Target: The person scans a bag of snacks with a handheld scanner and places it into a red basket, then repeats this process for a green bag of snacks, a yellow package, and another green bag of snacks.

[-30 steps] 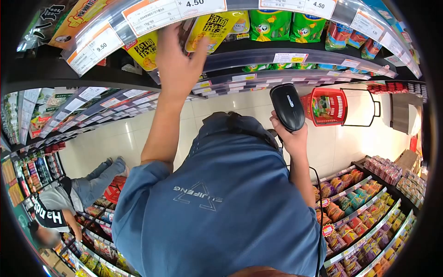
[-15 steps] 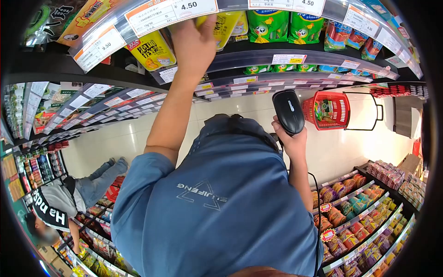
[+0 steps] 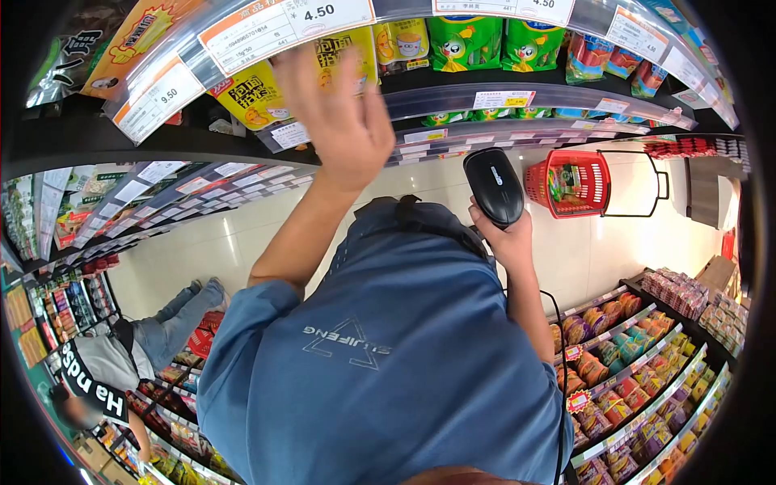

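Note:
My left hand [image 3: 343, 121] is raised in front of the shelf edge, fingers spread and slightly blurred, with nothing visible in it. Behind the fingers stand yellow snack packets [image 3: 252, 99] with black lettering, partly covered by the hand. Lower on the right, my right hand [image 3: 511, 236] grips a black handheld barcode scanner [image 3: 495, 186], its rounded head pointing up toward the shelves. A white price label [image 3: 287, 28] reading 4.50 sits on the shelf edge above my left hand.
Green snack packets [image 3: 466, 44] line the upper shelf. On the floor stands a red shopping basket [image 3: 567, 184] with goods inside. Another person [image 3: 105, 364] bends toward shelves at the lower left. Racks of packaged snacks [image 3: 638, 388] fill the lower right.
My left hand has drawn back from the yellow packets, toward me, and its fingers have spread. The scanner in my right hand has shifted slightly left.

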`<move>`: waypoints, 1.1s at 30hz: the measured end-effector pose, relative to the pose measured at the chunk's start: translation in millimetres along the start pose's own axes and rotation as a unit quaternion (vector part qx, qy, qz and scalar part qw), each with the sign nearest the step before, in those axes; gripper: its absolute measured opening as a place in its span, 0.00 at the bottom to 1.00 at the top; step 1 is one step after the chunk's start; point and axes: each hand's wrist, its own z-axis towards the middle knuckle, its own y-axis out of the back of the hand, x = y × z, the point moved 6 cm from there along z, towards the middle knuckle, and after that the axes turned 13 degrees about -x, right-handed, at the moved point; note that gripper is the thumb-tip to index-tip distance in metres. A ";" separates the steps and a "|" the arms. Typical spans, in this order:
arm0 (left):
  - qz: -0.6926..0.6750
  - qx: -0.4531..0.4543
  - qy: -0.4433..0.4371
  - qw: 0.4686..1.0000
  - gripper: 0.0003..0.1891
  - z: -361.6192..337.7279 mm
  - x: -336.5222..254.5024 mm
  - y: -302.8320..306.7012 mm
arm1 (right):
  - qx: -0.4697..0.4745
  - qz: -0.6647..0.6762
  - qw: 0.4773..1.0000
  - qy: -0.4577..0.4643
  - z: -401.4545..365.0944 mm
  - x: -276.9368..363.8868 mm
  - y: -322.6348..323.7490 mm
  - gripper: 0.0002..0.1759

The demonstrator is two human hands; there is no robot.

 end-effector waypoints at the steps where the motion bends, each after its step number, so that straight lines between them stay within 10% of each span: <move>1: 0.042 0.026 -0.090 0.995 0.29 -4.1 -11.3 -8.6 | -0.001 -0.001 1.000 -0.002 0.1 0.0 -0.4 0.14; 18: 0.167 0.045 -0.136 0.976 0.32 -16.9 31.5 -47.1 | -0.040 0.010 0.998 -0.039 -2.7 -16.4 9.0 0.14; 23: -0.022 0.014 -0.124 0.992 0.19 -15.8 10.5 -19.6 | -0.041 -0.008 0.998 -0.039 0.9 -20.0 8.3 0.14; 33: -0.301 0.260 -0.009 0.918 0.15 -105.2 -54.7 -32.5 | -0.037 -0.012 0.997 -0.070 1.6 -24.3 6.0 0.09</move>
